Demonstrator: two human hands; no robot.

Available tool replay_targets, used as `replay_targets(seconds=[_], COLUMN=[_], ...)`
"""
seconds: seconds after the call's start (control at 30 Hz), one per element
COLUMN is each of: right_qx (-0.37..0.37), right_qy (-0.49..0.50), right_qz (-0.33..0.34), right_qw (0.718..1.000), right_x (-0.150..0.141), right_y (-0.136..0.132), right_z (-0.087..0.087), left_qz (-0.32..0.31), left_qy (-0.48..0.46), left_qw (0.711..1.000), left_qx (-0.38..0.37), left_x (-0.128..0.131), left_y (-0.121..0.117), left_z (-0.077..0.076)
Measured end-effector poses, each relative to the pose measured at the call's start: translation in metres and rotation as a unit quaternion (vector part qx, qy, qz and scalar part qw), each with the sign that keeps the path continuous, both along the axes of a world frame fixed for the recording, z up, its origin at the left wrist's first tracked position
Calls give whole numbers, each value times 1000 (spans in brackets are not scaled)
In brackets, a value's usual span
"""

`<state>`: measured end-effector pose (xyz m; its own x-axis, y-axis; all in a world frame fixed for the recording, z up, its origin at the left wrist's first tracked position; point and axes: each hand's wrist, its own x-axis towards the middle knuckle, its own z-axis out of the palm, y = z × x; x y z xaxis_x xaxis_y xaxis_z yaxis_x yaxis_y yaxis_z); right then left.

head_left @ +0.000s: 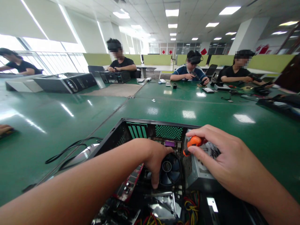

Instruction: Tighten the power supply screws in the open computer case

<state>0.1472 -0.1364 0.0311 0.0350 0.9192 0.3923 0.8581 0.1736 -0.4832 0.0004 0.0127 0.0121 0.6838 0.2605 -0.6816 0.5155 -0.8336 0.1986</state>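
Observation:
An open desktop computer case (110, 137) lies on its side right in front of me. Inside it, my left hand (154, 156) grips the left edge of a round black cooling fan (170, 170), fingers on its rim. My right hand (225, 156) pinches an orange and black screwdriver (194, 142) over the grey metal power supply (199, 168); its shaft is not visible. A red circuit board (131, 184) sits left of the fan, partly under my left forearm. Coloured cables (192, 206) and a shiny metal bracket (164, 206) are at the near side.
Black cables (75, 145) lie left of the case on the green table (164, 109). Another computer case (67, 82) and a brown mat (112, 90) are farther off. Several people work around the table's far side. Part of another hand (6, 129) shows at the left edge.

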Motion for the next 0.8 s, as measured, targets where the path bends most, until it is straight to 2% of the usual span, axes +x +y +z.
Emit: replay_targets(seconds=[0.2,0.47,0.8], right_qx=[5,-28,-37], right_qy=[-13,3,13], right_qz=[11,1,4], right_qw=[1000,1000,999], right_x=[1,-4,0], right_y=[1,2,2], right_z=[-3,7,4], left_qz=[-4,-4,-3], left_qy=[14,6,18], left_qw=[1000,1000,1000], left_qx=[0,-10,-2], left_x=[2,-3,1], left_y=[2,2,5], left_z=[2,7,5])
